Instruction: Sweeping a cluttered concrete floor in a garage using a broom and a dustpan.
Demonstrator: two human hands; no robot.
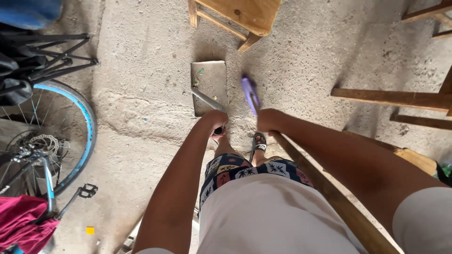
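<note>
Dustpan [209,87], grey metal and rectangular, lies flat on the concrete floor [141,70] directly ahead of the person's feet, just below the wooden stool [240,19]. Its long axis runs away from the viewer, and a few crumbs of debris rest on its surface. A grey tubular handle [207,100] rises from the pan's near part and slants down and to the right in the picture, ending in the left hand [215,120]. That hand is closed in a fist around the handle's near end, knuckles uppermost.

The right hand [269,120] is likewise closed, gripping a purple brush [250,95]; the fingers are wrapped fully round its lower end. The brush is blurred, so its bristles cannot be made out. Its long axis points away from the viewer and slightly left, and its far end lies just beside the pan's right edge; whether the two touch cannot be told.

Surroundings: a bicycle wheel with a blue rim [70,136] at the left, wooden beams [391,99] at the right, and a sandalled foot [258,142] below the hands.
</note>
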